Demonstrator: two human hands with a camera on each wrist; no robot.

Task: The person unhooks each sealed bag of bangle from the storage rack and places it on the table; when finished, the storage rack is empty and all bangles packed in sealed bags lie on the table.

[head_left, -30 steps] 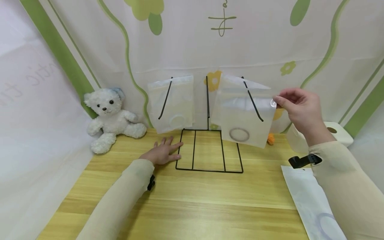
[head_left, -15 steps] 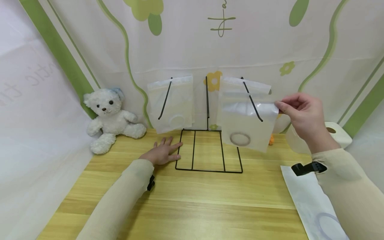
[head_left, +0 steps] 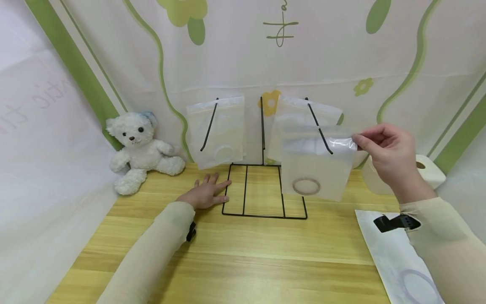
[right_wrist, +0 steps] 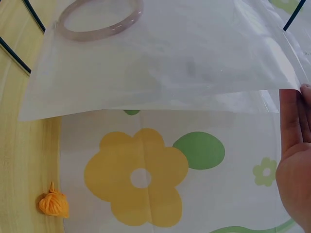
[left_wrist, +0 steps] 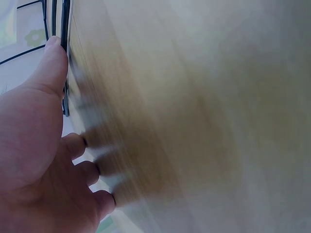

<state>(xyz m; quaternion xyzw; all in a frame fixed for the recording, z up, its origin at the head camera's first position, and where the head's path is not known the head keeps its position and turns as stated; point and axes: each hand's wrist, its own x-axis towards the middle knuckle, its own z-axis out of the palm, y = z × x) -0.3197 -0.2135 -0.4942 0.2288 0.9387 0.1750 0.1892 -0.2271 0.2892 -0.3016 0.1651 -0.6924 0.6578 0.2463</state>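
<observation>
My right hand (head_left: 391, 156) pinches the upper right edge of a clear zip bag (head_left: 317, 164) with a bangle (head_left: 306, 186) inside. The bag hangs on the right prong (head_left: 324, 141) of a black wire rack (head_left: 264, 216). Behind it on that prong is another bag (head_left: 326, 110). In the right wrist view the bangle (right_wrist: 102, 30) shows pinkish through the plastic. My left hand (head_left: 203, 195) rests on the table, fingers spread, thumb and forefinger at the left side of the rack's base. The left wrist view shows the thumb (left_wrist: 51, 63) against the black wire.
More bags (head_left: 216, 131) hang on the rack's left prong. A white teddy bear (head_left: 138, 150) sits at the left. A long white pouch with a ring shape (head_left: 391, 253) lies at the right. Behind the right arm is a white box (head_left: 430, 171). A small orange bundle (right_wrist: 54, 203) lies by the curtain.
My right hand has moved down, toward me and slightly right, drawing the bag along the prong, apart from the bag behind. The left hand has stayed in place.
</observation>
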